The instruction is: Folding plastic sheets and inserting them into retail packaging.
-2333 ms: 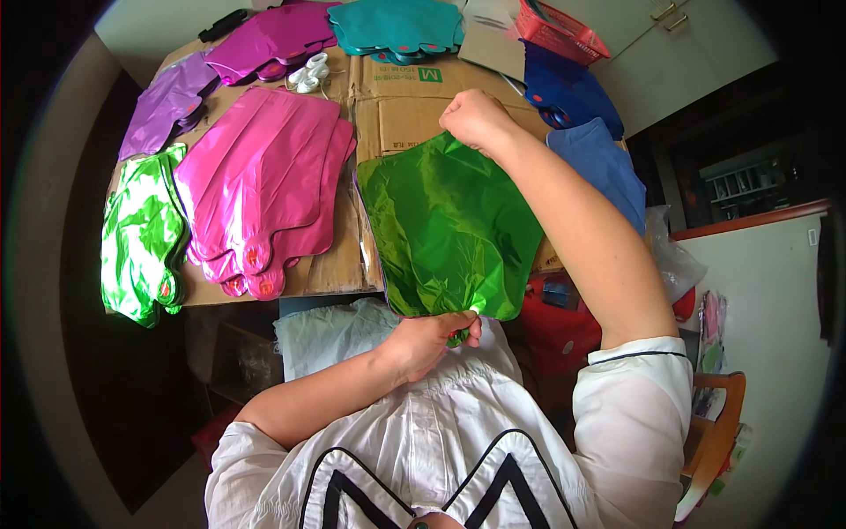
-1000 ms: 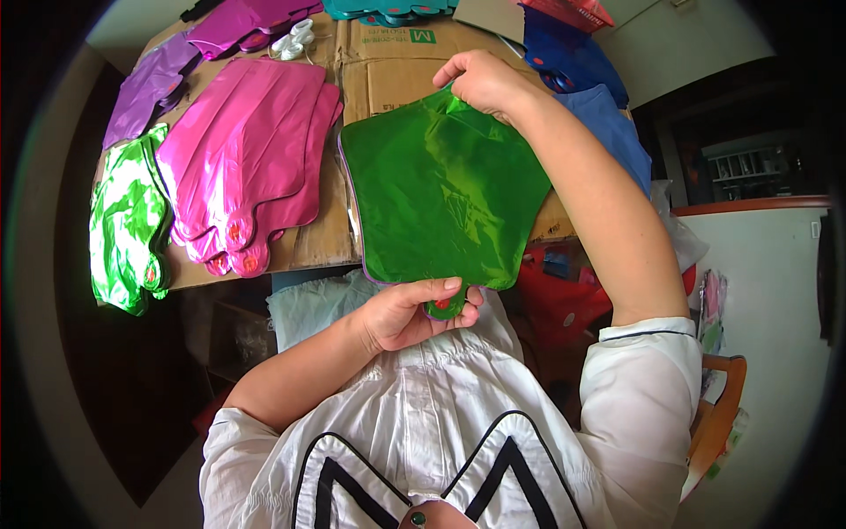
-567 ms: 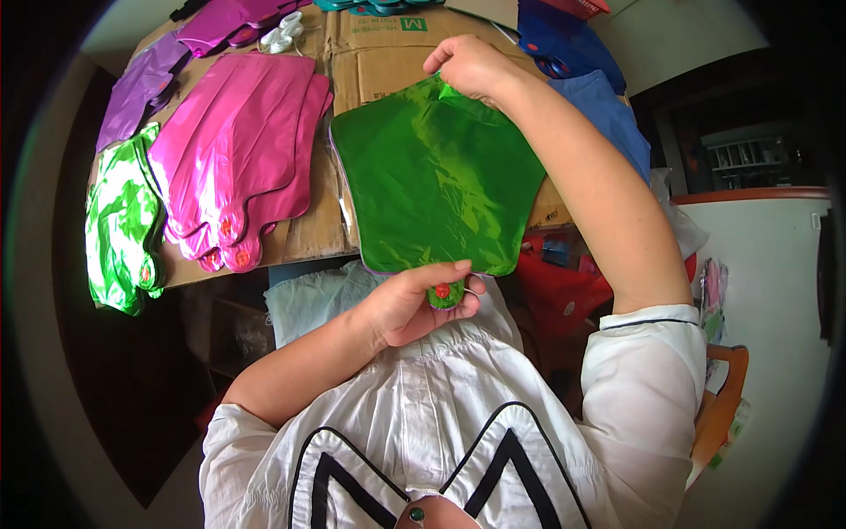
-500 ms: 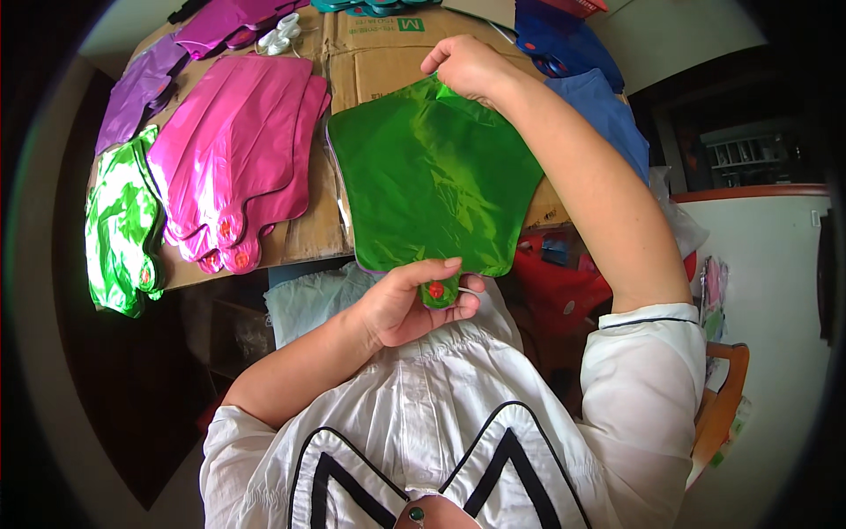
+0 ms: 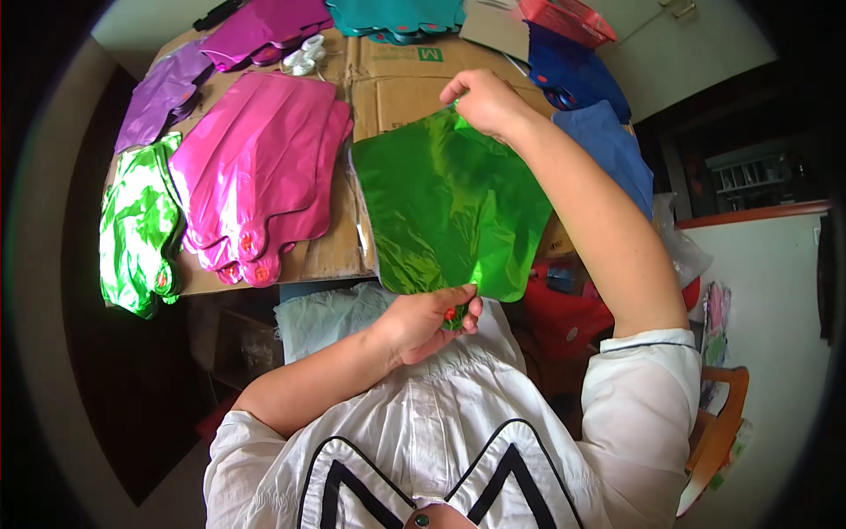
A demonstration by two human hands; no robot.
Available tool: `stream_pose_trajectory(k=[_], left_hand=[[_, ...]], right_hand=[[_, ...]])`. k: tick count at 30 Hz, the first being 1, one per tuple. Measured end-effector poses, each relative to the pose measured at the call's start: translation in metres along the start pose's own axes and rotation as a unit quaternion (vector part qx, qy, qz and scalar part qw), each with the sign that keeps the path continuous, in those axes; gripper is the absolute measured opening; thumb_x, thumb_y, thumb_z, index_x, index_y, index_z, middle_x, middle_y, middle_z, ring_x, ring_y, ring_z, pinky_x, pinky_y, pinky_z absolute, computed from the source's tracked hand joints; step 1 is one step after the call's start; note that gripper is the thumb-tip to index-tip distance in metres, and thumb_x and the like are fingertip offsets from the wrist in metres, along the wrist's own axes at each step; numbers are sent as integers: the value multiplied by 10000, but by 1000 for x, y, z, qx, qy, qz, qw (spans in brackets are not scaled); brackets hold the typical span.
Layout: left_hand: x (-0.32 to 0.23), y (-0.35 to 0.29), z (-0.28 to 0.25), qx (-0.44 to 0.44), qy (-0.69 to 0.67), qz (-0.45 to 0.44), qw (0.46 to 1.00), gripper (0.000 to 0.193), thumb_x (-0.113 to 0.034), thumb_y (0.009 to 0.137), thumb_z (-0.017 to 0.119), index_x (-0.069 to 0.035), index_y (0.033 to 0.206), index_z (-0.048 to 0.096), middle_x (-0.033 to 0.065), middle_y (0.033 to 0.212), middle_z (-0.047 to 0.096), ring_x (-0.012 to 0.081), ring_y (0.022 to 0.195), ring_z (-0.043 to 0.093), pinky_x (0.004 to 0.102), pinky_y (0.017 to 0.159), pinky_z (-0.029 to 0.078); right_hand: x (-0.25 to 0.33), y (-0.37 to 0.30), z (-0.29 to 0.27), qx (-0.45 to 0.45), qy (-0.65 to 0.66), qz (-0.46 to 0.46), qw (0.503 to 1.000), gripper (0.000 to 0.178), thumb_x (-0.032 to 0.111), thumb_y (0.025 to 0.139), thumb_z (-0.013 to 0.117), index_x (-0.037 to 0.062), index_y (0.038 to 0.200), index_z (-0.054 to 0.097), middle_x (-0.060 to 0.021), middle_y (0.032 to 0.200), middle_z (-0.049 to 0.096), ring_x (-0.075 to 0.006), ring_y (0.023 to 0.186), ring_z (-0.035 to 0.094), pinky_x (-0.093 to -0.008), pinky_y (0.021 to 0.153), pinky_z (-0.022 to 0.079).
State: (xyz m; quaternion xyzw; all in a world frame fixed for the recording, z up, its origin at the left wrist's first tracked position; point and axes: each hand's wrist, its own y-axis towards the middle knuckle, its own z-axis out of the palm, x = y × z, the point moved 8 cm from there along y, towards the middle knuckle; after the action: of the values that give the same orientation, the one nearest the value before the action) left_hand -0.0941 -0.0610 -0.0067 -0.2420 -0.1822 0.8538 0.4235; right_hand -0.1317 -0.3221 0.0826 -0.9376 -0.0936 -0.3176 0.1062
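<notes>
A flat, shiny green foil piece [image 5: 458, 207] is spread between my two hands, over the near edge of the cardboard-topped table. At its lower end is a small rounded tab with a red spot. My left hand [image 5: 427, 322] is closed on this tab, thumb on top and fingers curled beneath. My right hand [image 5: 489, 104] grips the far upper edge, where the foil is creased. The fingertips there are partly hidden behind the hand.
Left on the table lie pink foil pieces [image 5: 264, 159], a bright green stack [image 5: 137, 225] and purple pieces [image 5: 163, 93]. Teal [image 5: 397, 16] and blue [image 5: 608, 150] stacks lie at the back and right. White string [image 5: 304, 57] and a red basket [image 5: 568, 19] are farther back.
My left thumb and fingers have closed more tightly around the tab, covering more of it. The view has shifted, so the table and both hands appear slightly lower and farther right.
</notes>
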Motion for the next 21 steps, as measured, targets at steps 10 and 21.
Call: stream_pose_trajectory(k=[10,21], left_hand=[[5,1,1,54,21,6,998,264,-206,1003,414,-77,782,479,-4,723,428,118,646,363,293,751,396],[3,4,-4,53,-14,20,998,166,-134,975,465,-59,833,507,27,733,507,127,639,403,283,670,399]], right_hand=[[-11,12,-4,76,114,1,991,196,-9,767,604,-2,962,633,-86,800,643,-158,666,624,-290,572,504],[-48,-13,-8,214,95,97,967,119,80,831,618,8,926,619,-46,778,646,-107,634,597,-264,557,479]])
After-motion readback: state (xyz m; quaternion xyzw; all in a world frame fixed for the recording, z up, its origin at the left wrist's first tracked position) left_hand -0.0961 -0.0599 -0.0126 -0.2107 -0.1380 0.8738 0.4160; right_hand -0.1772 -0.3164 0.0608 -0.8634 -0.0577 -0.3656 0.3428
